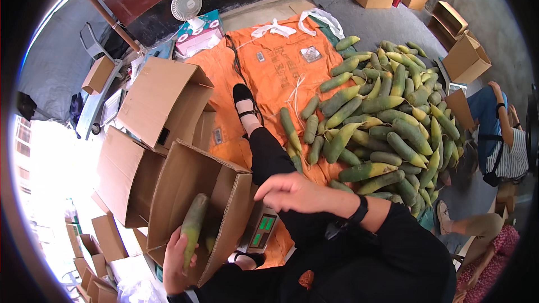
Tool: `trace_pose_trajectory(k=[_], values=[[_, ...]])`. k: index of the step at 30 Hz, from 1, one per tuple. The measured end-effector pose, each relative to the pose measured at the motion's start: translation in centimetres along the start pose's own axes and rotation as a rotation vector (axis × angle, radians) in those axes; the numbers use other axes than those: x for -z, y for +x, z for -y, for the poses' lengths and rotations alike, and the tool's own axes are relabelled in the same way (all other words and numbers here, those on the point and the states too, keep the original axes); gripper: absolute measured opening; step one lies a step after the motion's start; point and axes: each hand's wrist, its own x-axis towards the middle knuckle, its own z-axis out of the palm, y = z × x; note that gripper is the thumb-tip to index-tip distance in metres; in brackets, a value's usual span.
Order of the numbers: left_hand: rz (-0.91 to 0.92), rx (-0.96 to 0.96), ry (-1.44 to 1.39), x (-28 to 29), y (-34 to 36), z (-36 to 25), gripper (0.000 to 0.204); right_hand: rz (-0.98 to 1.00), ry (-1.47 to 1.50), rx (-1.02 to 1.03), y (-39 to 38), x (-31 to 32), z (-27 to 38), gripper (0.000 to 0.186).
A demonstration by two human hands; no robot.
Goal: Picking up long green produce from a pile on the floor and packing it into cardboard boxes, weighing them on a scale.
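My left hand [178, 259] grips a green radish [194, 227] by its paler end, holding it upright inside an open cardboard box [177, 177]. Part of another radish [210, 242] shows deeper in that box. My right hand [286, 192] hovers to the right of the box, above my knee. Its fingers are loosely curled and nothing shows in them. Just below it, a scale [262, 230] with a lit green display stands against the box. To the right, a large heap of green radishes [382, 118] lies spread out.
Orange woven sacking [269, 59] covers the floor ahead. More open boxes [163, 98] stand at the left. A white fan [186, 4] is at the back. Two people sit at the right, one in a striped top [514, 151], the other in patterned red clothing [499, 258].
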Motion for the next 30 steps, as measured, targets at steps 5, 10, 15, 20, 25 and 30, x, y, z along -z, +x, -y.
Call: trace_pose_trajectory(k=[5,10,15,20,25,30], values=[[0.02,0.077,0.015,1.7,6.2,2.4,0.05,-0.449,0.09,-0.017,-1.6,7.0,-2.5,0.015],[0.159,0.089,-0.037,2.3,10.3,2.0,0.057,-0.657,0.1,-0.104,-3.4,11.6,-4.5,0.012],[0.174,0.191,0.071,2.9,11.7,2.5,0.068,-0.711,0.156,-0.267,-3.4,13.3,-8.1,0.007],[0.196,0.384,0.471,3.5,11.3,3.2,0.081,-0.707,0.104,-0.387,-3.3,14.4,-11.2,0.008],[0.493,0.407,0.831,3.8,11.2,5.0,0.093,-0.693,0.057,-0.477,-3.6,15.0,-13.7,0.011],[0.466,0.464,0.96,2.5,11.6,6.1,0.093,-0.706,0.036,-0.547,-3.9,15.0,-15.0,0.01]])
